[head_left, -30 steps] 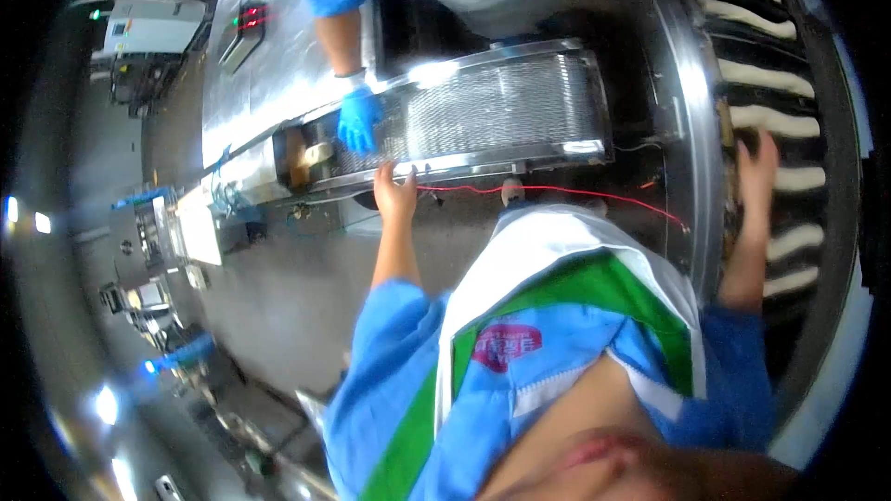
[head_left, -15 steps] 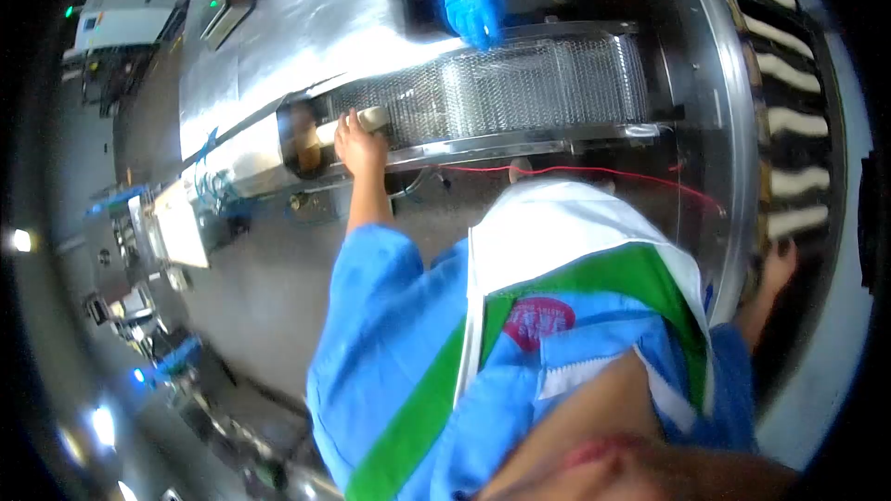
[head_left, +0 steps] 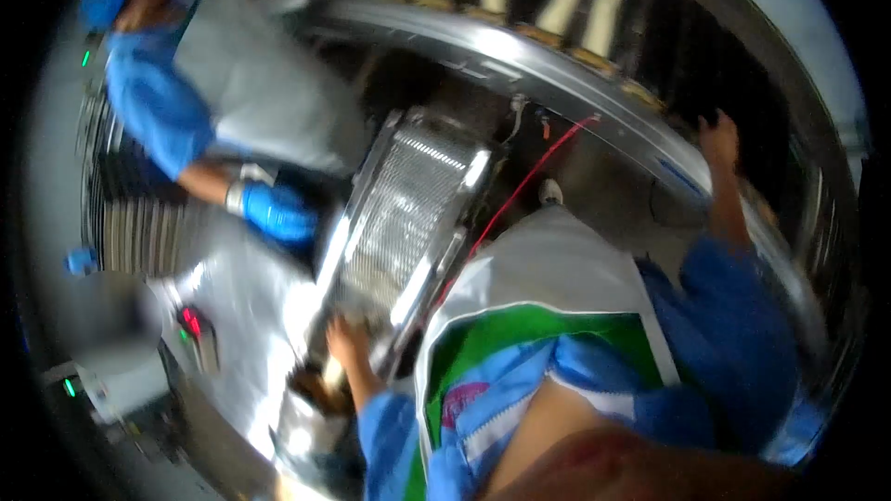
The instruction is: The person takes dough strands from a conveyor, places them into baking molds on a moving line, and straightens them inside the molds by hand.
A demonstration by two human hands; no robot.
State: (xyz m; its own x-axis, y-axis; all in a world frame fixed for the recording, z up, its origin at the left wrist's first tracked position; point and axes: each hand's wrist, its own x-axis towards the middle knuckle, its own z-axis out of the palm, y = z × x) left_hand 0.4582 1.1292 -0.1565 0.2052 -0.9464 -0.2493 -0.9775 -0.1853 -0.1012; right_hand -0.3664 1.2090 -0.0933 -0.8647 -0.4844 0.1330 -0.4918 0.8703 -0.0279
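My left hand (head_left: 348, 341) is over the lower end of the metal mesh conveyor (head_left: 408, 204), its fingers curled round a pale dough roll (head_left: 332, 373). Motion blur and the hand itself hide much of that roll. Out to the right, my right hand (head_left: 719, 141) is above the dark grooved trays, with its fingers apart and nothing visible in them. To the left of this hand, long pale dough strips (head_left: 608, 5) lie side by side in the dark trays.
A co-worker's blue-gloved hand (head_left: 278, 211) rests left of the mesh conveyor, beside a shiny metal table (head_left: 232, 315). A curved steel rail (head_left: 501, 44) runs along the trays. One red cable (head_left: 520, 190) stretches between conveyor and rail.
The view has swung round, so the conveyor now runs steeply and the trays lie across the top. More of the co-worker shows. My right hand is farther from the nearest dough strip.
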